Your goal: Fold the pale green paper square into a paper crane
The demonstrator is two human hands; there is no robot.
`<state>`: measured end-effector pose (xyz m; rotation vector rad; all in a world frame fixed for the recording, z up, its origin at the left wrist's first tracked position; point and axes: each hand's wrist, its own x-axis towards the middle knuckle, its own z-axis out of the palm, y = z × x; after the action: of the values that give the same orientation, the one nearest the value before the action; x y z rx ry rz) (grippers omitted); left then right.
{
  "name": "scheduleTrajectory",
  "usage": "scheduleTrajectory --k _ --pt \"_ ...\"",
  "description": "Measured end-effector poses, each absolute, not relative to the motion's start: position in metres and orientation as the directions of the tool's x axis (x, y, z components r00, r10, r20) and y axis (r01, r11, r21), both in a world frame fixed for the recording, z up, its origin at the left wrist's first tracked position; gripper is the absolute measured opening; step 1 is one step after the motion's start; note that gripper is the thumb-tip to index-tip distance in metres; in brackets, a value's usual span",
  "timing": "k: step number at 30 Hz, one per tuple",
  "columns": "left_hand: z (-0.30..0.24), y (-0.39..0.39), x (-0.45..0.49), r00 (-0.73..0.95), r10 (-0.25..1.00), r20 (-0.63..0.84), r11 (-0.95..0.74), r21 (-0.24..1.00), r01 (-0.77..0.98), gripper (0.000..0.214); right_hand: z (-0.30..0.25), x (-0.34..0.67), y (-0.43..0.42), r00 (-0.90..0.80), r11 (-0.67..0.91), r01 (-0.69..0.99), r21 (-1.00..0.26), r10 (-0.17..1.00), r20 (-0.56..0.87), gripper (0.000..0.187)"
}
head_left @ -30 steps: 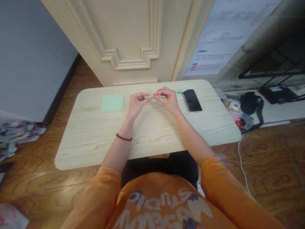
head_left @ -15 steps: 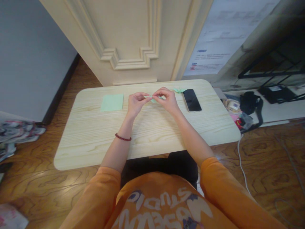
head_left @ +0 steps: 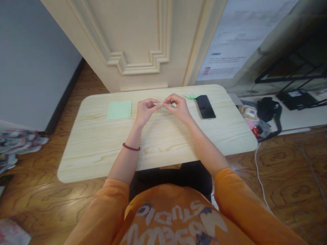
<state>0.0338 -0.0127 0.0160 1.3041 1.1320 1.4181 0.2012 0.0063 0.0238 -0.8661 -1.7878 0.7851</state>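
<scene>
Between my two hands, just above the far half of the table, is a small folded piece of light green paper point(head_left: 165, 108). My left hand point(head_left: 146, 109) pinches its left end between thumb and fingers. On the other side, my right hand point(head_left: 177, 106) pinches it too, with the fingertips of both hands nearly meeting. Most of the paper is covered by the fingers, so its exact shape is hidden. A stack of square green paper point(head_left: 119, 110) lies left of my left hand. Beyond my right hand sits a folded green paper piece point(head_left: 191, 97).
A smartphone point(head_left: 205, 107) with a dark screen lies on the pale wooden table point(head_left: 163, 146), touching or almost touching the folded piece. A cream panel point(head_left: 138, 37) rises behind the table. To the right, a low shelf point(head_left: 296, 117) carries bags and a black device.
Both hands keep pinching the folded paper in nearly the same spot. Only slight finger shifts show, and the whole view has moved a little.
</scene>
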Motion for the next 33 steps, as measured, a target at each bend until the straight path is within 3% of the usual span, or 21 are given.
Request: scheduleTrajectory --k 12,33 --pt "0.0130 -0.0108 0.0313 -0.023 0.979 0.203 -0.203 0.979 -0.029 0.033 0.0195 0.2016 0.0101 -0.292 0.519 0.198 -0.832 0.841 0.455 0.023" --pt "0.0111 -0.0100 0.0317 -0.018 0.972 0.232 -0.233 0.972 -0.041 0.036 0.0166 0.2013 0.0110 -0.279 0.477 0.127 -0.870 0.858 0.430 0.022"
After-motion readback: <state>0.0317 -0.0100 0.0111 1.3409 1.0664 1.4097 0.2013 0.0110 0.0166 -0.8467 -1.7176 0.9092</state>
